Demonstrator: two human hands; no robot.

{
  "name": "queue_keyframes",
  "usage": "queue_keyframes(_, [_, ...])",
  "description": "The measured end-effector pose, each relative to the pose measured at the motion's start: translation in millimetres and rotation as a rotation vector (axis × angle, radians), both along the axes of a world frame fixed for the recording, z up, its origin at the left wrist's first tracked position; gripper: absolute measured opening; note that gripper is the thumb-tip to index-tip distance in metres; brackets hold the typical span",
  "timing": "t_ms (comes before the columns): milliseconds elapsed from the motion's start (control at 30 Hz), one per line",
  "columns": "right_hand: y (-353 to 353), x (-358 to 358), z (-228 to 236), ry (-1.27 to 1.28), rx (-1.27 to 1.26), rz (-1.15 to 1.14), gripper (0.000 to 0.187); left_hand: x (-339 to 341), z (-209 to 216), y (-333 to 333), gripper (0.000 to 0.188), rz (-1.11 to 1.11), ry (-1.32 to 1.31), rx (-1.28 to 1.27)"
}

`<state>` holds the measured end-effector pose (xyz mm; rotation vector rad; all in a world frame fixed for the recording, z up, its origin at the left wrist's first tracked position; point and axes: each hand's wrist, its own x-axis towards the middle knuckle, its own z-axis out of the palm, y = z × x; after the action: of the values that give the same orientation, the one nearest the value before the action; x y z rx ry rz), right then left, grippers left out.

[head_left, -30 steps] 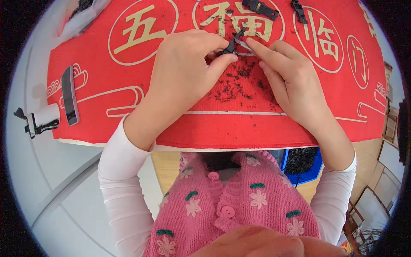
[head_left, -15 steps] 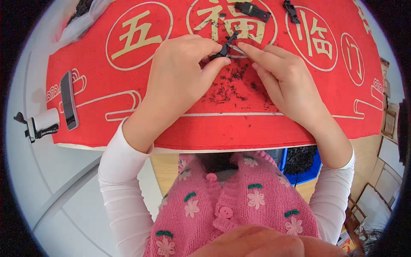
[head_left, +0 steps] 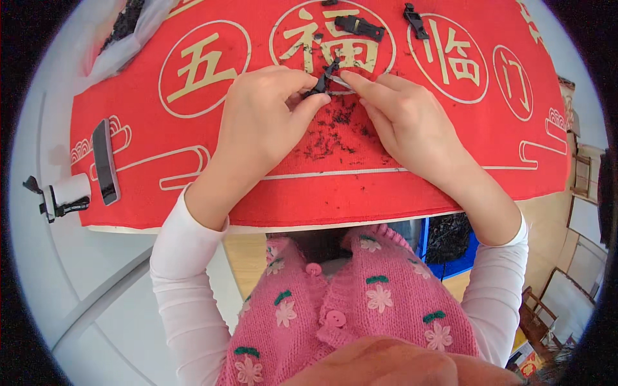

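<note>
Between the thumb and fingers of my left hand (head_left: 257, 122) is a small black plastic part (head_left: 324, 78), held tilted above the red mat (head_left: 354, 199). My right hand (head_left: 412, 119) is closed around a thin silvery tool (head_left: 336, 79). Its tip meets the black part; the rest of it is hidden by my fingers. Dark shavings (head_left: 327, 138) are scattered over the cloth beneath and between both hands. Beyond them lie a black buckle-like piece (head_left: 359, 27) and another such piece (head_left: 416, 21) farther right.
A phone (head_left: 105, 162) rests at the mat's left side, near a white cylinder (head_left: 69, 187) with a black strap. At the far left sits a clear plastic bag (head_left: 119, 61) with black contents. Below the table's front edge a blue bin (head_left: 458, 265) holds black scraps (head_left: 449, 237).
The whole view has shifted slightly, with the mat's far pieces now a little left and lower. Both hands keep their hold, the tool still against the black part.
</note>
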<state>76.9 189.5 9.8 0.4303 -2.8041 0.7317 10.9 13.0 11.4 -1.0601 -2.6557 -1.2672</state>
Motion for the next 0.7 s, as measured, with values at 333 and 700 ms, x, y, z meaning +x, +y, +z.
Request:
queue_keyframes(333, [-4.8, 7.4, 0.5, 0.052, 0.205, -0.079, 0.038, -0.5, 1.5, -2.3, 0.012, -0.001, -0.007, -0.033])
queue_keyframes(700, [21.3, -1.0, 22.6, -0.268, -0.891, -0.139, 0.023, 6.2, 5.2, -3.4, 0.014, -0.178, -0.384, 0.278])
